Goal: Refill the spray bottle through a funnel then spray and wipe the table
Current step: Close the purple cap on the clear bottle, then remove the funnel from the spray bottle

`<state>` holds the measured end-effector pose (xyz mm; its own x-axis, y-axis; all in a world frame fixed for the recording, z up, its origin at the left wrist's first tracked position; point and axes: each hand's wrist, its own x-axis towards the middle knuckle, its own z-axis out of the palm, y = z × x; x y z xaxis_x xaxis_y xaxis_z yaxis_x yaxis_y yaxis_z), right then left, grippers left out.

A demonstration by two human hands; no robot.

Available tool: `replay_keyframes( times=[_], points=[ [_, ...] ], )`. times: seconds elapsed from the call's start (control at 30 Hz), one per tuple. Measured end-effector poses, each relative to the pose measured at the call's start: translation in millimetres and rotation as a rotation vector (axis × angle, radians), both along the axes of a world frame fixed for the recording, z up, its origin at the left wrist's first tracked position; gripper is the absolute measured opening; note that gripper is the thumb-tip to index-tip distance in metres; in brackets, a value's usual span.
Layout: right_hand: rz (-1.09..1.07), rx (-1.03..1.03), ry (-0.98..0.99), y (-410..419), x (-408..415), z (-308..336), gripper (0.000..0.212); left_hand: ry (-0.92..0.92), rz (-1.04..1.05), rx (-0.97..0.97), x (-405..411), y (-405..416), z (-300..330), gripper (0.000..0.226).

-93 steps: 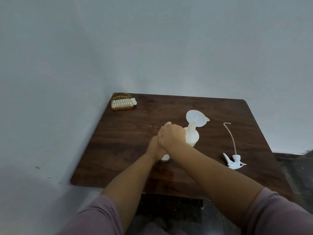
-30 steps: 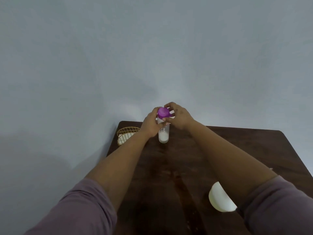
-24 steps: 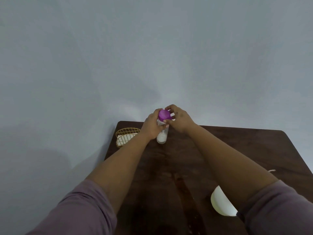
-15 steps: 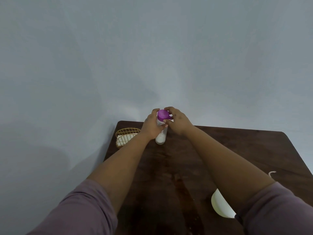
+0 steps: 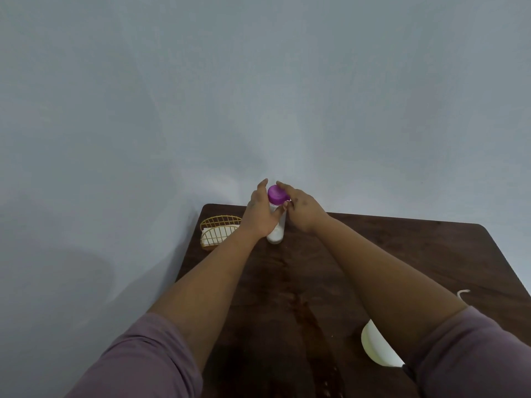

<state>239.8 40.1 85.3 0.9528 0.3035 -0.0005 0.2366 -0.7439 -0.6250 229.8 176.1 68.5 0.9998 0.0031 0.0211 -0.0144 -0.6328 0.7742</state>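
A slim clear bottle (image 5: 276, 234) with a purple cap (image 5: 276, 195) stands near the far edge of the dark wooden table (image 5: 402, 248); a white layer shows at its bottom. My left hand (image 5: 260, 216) wraps the bottle's body from the left. My right hand (image 5: 301, 208) has its fingertips on the purple cap. At the lower right, the white funnel's rim (image 5: 376, 349) peeks out from under my right sleeve. The end of the sprayer's thin dip tube (image 5: 463, 292) shows at the right edge. The spray bottle itself is hidden.
A gold wire basket (image 5: 219, 231) holding a folded white cloth sits at the table's far left corner, just left of my left hand. A pale wall rises directly behind the table. A wet streak runs down the table's middle.
Since three seconds ago both hands left the funnel and spray bottle and carried the capped bottle to the far edge. In the last second the hands barely shift; the left fingers loosen slightly.
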Motion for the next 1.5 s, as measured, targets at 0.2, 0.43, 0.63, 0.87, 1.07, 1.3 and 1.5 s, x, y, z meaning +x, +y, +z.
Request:
replay_keyframes(
  times=[0.2, 0.43, 0.63, 0.87, 1.07, 1.3, 1.5],
  points=[
    [-0.024, 0.029, -0.005, -0.9, -7.5, 6.0, 0.053, -0.055, 0.045, 0.083, -10.5, -0.2, 11.6, 0.079],
    [-0.049, 0.040, -0.053, -22.5, -40.4, 23.2, 0.051, -0.282, 0.148, 0.116, -48.4, -29.9, 19.3, 0.067],
    [-0.065, 0.064, -0.085, -67.9, -98.7, 36.3, 0.045, -0.369, 0.150, 0.002, -106.2, -84.5, 27.2, 0.049],
    [-0.125, 0.045, -0.086, -141.5, -168.4, 37.8, 0.049, -0.258, 0.064, -0.165, -175.8, -155.4, 20.7, 0.046],
    [-0.224, 0.043, -0.064, -203.4, -215.1, 26.4, 0.047, -0.061, 0.091, -0.394, -223.7, -196.6, -0.4, 0.037],
    [-0.414, 0.044, 0.094, -236.5, -242.0, 3.2, 0.050, 0.110, 0.146, -0.499, -250.3, -210.2, -13.6, 0.038],
    [-0.481, 0.252, 0.389, -229.6, -243.8, -1.7, 0.059, 0.193, 0.027, -0.296, -245.6, -202.1, -30.3, 0.069]
  ],
)
